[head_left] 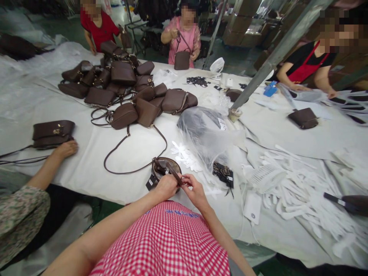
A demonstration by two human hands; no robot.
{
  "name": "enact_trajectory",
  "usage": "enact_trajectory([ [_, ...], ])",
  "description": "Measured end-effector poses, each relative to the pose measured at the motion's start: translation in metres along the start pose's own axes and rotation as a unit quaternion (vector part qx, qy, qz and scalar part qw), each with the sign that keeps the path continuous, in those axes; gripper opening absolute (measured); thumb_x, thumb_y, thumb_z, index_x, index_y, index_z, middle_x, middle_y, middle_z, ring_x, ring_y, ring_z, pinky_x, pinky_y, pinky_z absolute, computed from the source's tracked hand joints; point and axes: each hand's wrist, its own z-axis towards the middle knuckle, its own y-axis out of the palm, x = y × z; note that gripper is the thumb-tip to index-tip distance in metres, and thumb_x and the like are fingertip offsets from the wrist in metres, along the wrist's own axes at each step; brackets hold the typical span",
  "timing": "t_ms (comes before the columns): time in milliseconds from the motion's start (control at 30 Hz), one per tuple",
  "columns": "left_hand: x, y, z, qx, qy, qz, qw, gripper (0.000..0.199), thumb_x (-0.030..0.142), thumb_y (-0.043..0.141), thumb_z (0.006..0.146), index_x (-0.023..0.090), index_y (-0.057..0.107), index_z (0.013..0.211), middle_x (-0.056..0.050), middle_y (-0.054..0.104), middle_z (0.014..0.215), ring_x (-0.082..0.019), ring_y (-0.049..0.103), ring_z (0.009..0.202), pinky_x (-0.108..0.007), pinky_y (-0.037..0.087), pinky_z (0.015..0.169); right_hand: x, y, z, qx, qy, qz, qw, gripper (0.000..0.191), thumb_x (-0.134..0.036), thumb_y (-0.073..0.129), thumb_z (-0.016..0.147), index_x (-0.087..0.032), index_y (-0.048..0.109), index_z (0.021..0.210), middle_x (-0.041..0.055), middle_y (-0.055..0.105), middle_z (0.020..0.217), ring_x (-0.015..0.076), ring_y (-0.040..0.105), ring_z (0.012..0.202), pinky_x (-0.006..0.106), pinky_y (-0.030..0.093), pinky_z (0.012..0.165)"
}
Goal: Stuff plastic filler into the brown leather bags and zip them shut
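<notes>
A small brown bag [157,168] stands at the table's near edge in front of me, its long strap [107,163] looped out to the left on the white cloth. A black tag [150,182] hangs at its left side. My left hand [167,185] is closed on the bag's brown strap at its right rim. Touching the same strap from the right, my right hand [194,188] has its thumb and fingertips pinched together. Black tags [222,174] lie to the right, beside a clear plastic bag [207,134] with dark contents.
Brown bags [123,74] are heaped at the back left. White strips [299,191] and a white fan [266,177] cover the right. A metal pole [264,67] rises from the table. A co-worker's hand [67,148] touches a bag [53,133] at left; three people stand across the table.
</notes>
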Motion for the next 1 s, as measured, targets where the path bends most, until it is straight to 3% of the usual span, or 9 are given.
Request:
enact_trajectory([
  [100, -0.001, 0.001, 0.000, 0.006, 0.001, -0.005, 1.000, 0.009, 0.017, 0.054, 0.083, 0.016, 0.061, 0.089, -0.007, 0.067, 0.080, -0.021, 0.063, 0.073, -0.029, 0.048, 0.067, 0.006, 0.003, -0.001, 0.011, 0.030, 0.070, 0.997, 0.031, -0.027, 0.057, 0.079, -0.023, 0.048, 0.108, 0.0038, 0.070, 0.092, 0.0201, 0.067, 0.086, 0.039, 0.054, 0.084],
  [267, -0.002, 0.001, 0.004, -0.011, -0.007, -0.017, 1.000, 0.013, 0.015, 0.054, 0.083, 0.017, 0.067, 0.085, -0.008, 0.070, 0.081, -0.021, 0.065, 0.076, -0.029, 0.048, 0.071, 0.030, 0.004, -0.006, 0.085, 0.088, 0.191, 0.974, 0.035, -0.034, 0.063, 0.075, -0.025, 0.043, 0.102, 0.0049, 0.060, 0.099, 0.0209, 0.067, 0.089, 0.040, 0.056, 0.079],
  [333, -0.001, 0.000, 0.005, -0.014, -0.022, -0.028, 0.999, 0.014, 0.016, 0.054, 0.084, 0.018, 0.067, 0.087, -0.007, 0.071, 0.081, -0.021, 0.066, 0.075, -0.028, 0.048, 0.070, 0.038, 0.007, -0.008, 0.067, 0.076, 0.165, 0.981, 0.036, -0.032, 0.064, 0.074, -0.024, 0.044, 0.102, 0.0053, 0.058, 0.104, 0.0221, 0.063, 0.098, 0.039, 0.055, 0.080],
  [433, 0.000, -0.003, 0.006, -0.016, -0.048, -0.050, 0.997, 0.016, 0.016, 0.052, 0.085, 0.018, 0.068, 0.088, -0.006, 0.071, 0.080, -0.020, 0.066, 0.074, -0.027, 0.047, 0.068, 0.042, 0.014, -0.010, 0.032, 0.032, 0.028, 0.999, 0.048, -0.028, 0.068, 0.068, -0.023, 0.047, 0.111, 0.0061, 0.054, 0.111, 0.0235, 0.056, 0.106, 0.037, 0.053, 0.080],
  [500, -0.001, -0.005, 0.006, -0.019, -0.053, -0.073, 0.996, 0.016, 0.014, 0.052, 0.084, 0.017, 0.068, 0.087, -0.006, 0.070, 0.079, -0.020, 0.066, 0.074, -0.027, 0.046, 0.067, 0.040, 0.021, -0.005, 0.047, -0.001, -0.059, 0.997, 0.050, -0.027, 0.069, 0.067, -0.022, 0.047, 0.112, 0.0056, 0.054, 0.109, 0.0231, 0.054, 0.102, 0.037, 0.050, 0.080],
  [567, -0.002, -0.007, 0.006, -0.016, -0.048, -0.100, 0.994, 0.017, 0.010, 0.051, 0.082, 0.016, 0.066, 0.085, -0.005, 0.069, 0.078, -0.019, 0.065, 0.073, -0.025, 0.046, 0.066, 0.035, 0.027, 0.002, 0.078, -0.030, -0.104, 0.991, 0.038, -0.025, 0.064, 0.071, -0.021, 0.049, 0.105, 0.0035, 0.053, 0.099, 0.0214, 0.054, 0.092, 0.036, 0.048, 0.079],
  [700, -0.003, -0.008, 0.003, 0.011, -0.043, -0.107, 0.993, 0.021, 0.004, 0.048, 0.078, 0.016, 0.062, 0.087, -0.004, 0.066, 0.076, -0.017, 0.063, 0.070, -0.024, 0.046, 0.064, 0.027, 0.035, 0.016, 0.098, -0.059, -0.115, 0.987, 0.018, -0.021, 0.057, 0.073, -0.021, 0.051, 0.090, 0.0010, 0.053, 0.086, 0.0189, 0.052, 0.079, 0.033, 0.045, 0.073],
  [867, -0.007, -0.006, -0.001, 0.028, -0.013, -0.023, 0.999, 0.024, 0.002, 0.047, 0.078, 0.015, 0.062, 0.091, -0.006, 0.069, 0.085, -0.020, 0.065, 0.077, -0.027, 0.049, 0.071, 0.029, 0.035, 0.018, 0.094, -0.049, -0.082, 0.991, 0.015, -0.024, 0.056, 0.077, -0.021, 0.056, 0.091, 0.0016, 0.058, 0.083, 0.0192, 0.055, 0.078, 0.033, 0.046, 0.073],
  [1000, -0.013, -0.009, -0.003, 0.069, -0.029, 0.015, 0.997, 0.015, 0.007, 0.051, 0.082, 0.015, 0.062, 0.086, -0.008, 0.069, 0.081, -0.022, 0.066, 0.079, -0.032, 0.050, 0.077, 0.030, 0.032, 0.020, 0.081, -0.044, -0.080, 0.993, 0.015, -0.026, 0.057, 0.079, -0.021, 0.058, 0.092, 0.0024, 0.061, 0.083, 0.0197, 0.057, 0.078, 0.033, 0.047, 0.074],
])
